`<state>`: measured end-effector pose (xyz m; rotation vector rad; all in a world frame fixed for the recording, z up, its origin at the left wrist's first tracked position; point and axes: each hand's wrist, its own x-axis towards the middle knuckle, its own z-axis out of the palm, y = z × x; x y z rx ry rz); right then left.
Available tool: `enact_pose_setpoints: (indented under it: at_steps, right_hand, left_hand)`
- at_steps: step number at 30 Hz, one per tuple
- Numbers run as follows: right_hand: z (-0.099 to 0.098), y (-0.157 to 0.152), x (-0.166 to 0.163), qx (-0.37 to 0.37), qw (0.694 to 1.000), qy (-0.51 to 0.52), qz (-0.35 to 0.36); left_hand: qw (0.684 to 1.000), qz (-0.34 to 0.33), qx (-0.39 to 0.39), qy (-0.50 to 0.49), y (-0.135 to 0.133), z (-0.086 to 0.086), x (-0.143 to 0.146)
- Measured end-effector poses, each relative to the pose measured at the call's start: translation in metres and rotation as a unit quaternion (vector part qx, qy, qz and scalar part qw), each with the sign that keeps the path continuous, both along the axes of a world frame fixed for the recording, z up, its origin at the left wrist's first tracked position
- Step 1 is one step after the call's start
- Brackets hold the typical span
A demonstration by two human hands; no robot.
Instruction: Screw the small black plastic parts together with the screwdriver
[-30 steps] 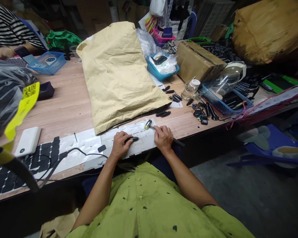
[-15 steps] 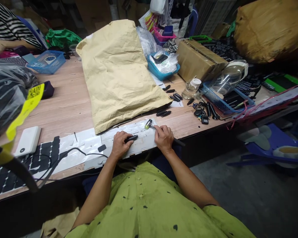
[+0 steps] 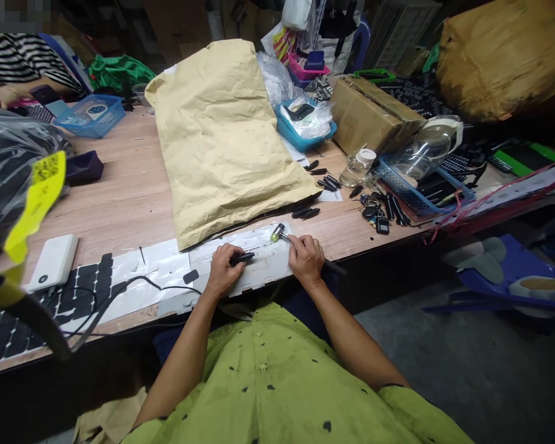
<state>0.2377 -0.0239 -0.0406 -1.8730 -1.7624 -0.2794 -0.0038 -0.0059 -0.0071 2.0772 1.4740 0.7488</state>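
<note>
A slim black plastic-looking piece (image 3: 246,257) is pinched in the closed grip of the left hand (image 3: 224,268) over a scuffed white board (image 3: 264,266); a yellow-faced metal hammer (image 3: 278,232) is clasped by the right hand (image 3: 306,259), head at two o'clock. Fingertips are best kept clear.

Your shirt (image 3: 287,394): yellow-green, scattered small dark marks (image 3: 327,426), some heart-like. Pale buttons (image 3: 263,368) down your front. Sleeves (image 3: 411,410) short, dark-edged.

Small mallet (image 3: 278,232) in right grip (image 3: 306,259), black piece (image 3: 246,256) in left grip (image 3: 222,266), white board (image 3: 263,269) below.
</note>
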Motion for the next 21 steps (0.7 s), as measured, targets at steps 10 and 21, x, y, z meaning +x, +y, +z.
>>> enact_pose_setpoints:
  at_steps: [10,21]
  right_hand:
    - [0.0020,-0.0004,-0.0004,0.017,1.000,-0.005,-0.001]
    - [0.0036,-0.0006,0.0002,0.004,1.000,-0.008,0.002]
  left_hand:
    - [1.000,0.003,-0.009,-0.005,0.0001,-0.0026,-0.0016]
    - [1.000,-0.001,-0.008,0.008,0.0020,-0.0056,0.0015]
